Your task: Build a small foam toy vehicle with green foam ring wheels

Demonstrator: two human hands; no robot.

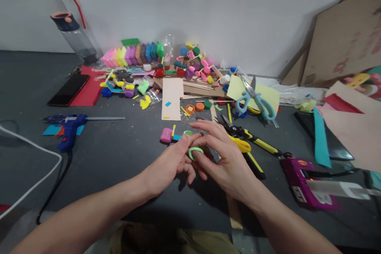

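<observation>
Both hands meet above the front middle of the table. A light green curled strip (195, 149), which looks like soft modelling clay, is pinched between them. My right hand (228, 158) has its thumb pressed at the strip, its fingers reaching over the left fingertips. My left hand (169, 166) closes on the strip from the other side, its lower fingers curled. Just beyond the fingertips shows a light green round piece (188, 132), partly hidden. Left of that lies a pink clay block (166, 135) with a yellow stick and a blue strip.
A blue glue gun (70, 131) lies left, near a phone (69, 90). Pliers (253, 139) and blue-handled scissors (254, 97) lie right of centre. A purple box (300, 178) stands at right. Clay packs (133, 54) and a bottle (76, 39) line the back.
</observation>
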